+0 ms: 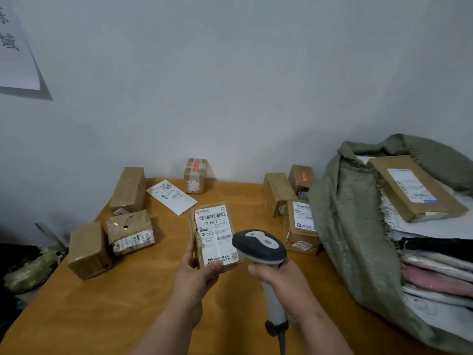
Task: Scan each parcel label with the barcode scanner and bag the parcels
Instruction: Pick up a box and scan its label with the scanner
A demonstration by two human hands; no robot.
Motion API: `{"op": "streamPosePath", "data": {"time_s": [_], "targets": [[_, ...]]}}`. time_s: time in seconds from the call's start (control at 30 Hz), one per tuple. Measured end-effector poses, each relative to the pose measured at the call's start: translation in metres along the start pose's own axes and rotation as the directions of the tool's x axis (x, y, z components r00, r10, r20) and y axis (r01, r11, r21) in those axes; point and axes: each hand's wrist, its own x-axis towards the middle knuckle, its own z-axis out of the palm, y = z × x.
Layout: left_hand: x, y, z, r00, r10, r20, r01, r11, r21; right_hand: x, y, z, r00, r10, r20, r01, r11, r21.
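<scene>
1. A small brown parcel (pixel 214 237) is held up above the wooden table (pixel 107 308), near its middle, its white label (pixel 216 233) turned toward the camera.
2. The parcel is gripped at its lower end by the left hand (pixel 197 274): the thumb is pressed on the label's bottom edge and the fingers are curled behind the box.
3. The barcode scanner (pixel 261 245) is held just right of the parcel, its dark head level with the lower part of the label.
4. The scanner's pale handle is clasped by the right hand (pixel 284 280), fingers wrapped round it.
5. A green woven sack (pixel 355 226) is seen lying open at the table's right edge, with a flat parcel (pixel 414 188) resting on top of the goods inside.
6. Further brown boxes are spread over the table's left and far sides, and a loose label sheet (pixel 171 196) is seen lying flat behind the held parcel.
</scene>
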Motion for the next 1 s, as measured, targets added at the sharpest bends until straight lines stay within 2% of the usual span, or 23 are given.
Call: {"op": "streamPosePath", "data": {"time_s": [0.17,0.3,0.47,0.67,0.7,0.83,1.0], "targets": [[0.008,-0.002,0.016,0.997,-0.025,0.073,0.023,1.000,0.021,-0.004,-0.001,-0.010,0.993,-0.043,-0.113,0.046,0.999,0.018],[0.011,-0.007,0.049,0.982,-0.036,0.185,0.031,0.999,0.028,-0.010,0.006,-0.034,0.975,-0.024,-0.222,0.038,0.998,0.059],[0.004,-0.016,0.113,0.948,-0.065,0.312,0.046,0.997,0.067,-0.021,0.010,-0.087,0.915,0.013,-0.403,0.052,0.987,0.151],[-0.003,-0.017,0.223,0.900,-0.008,0.436,-0.045,0.993,0.111,-0.015,-0.003,-0.173,0.797,-0.007,-0.604,0.181,0.957,0.228],[-0.005,-0.024,0.258,0.891,-0.001,0.453,-0.060,0.991,0.120,-0.013,-0.003,-0.203,0.791,-0.022,-0.611,0.212,0.947,0.241],[-0.016,-0.027,0.326,0.874,0.034,0.485,-0.129,0.978,0.163,-0.011,-0.017,-0.260,0.795,-0.040,-0.606,0.250,0.931,0.266],[-0.036,-0.049,0.444,0.859,0.104,0.501,-0.285,0.910,0.301,-0.004,-0.030,-0.370,0.758,-0.041,-0.651,0.291,0.914,0.281]]}}
